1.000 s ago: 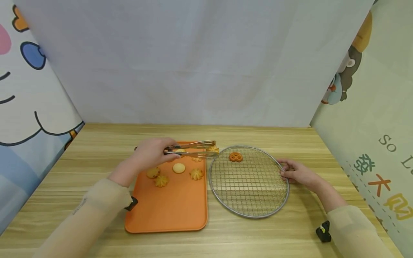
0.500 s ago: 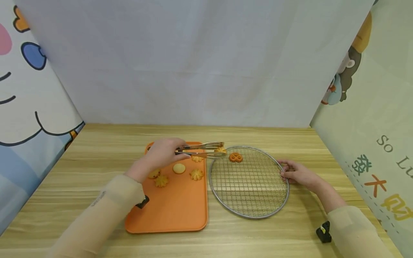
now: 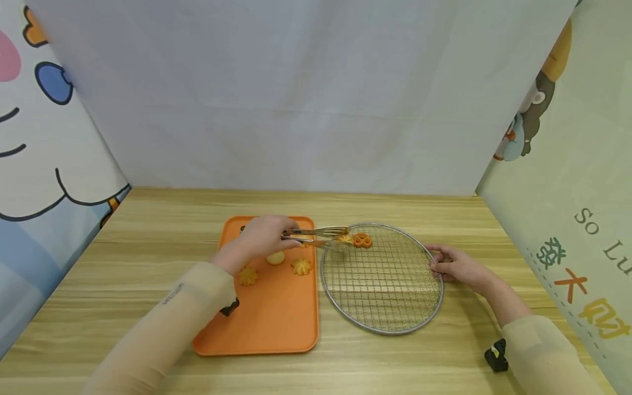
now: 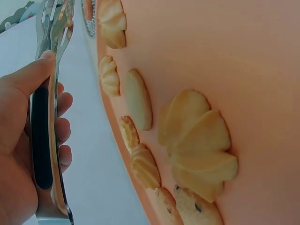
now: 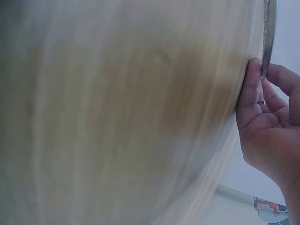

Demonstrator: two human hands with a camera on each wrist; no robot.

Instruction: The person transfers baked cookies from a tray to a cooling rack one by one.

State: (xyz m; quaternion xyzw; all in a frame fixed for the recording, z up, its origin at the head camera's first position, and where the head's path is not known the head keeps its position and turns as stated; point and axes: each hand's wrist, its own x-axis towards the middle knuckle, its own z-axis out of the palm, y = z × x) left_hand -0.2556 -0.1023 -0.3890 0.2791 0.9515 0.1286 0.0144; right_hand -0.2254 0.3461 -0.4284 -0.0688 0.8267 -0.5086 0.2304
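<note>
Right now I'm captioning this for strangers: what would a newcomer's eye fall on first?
Probably the bright orange rectangular tray with golden flower-shaped cookies, left of the round grey wire-mesh rack. Next, silver metal tongs in the left hand, tips at the rack's edge near a brown pretzel-shaped cookie.

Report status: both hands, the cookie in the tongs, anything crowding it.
Left hand gripping tongs. Right hand holding wire rack by its rim. Cookie between tong tips at the rack's left side. Pretzel cookie close beside the tips, contact unclear.
</note>
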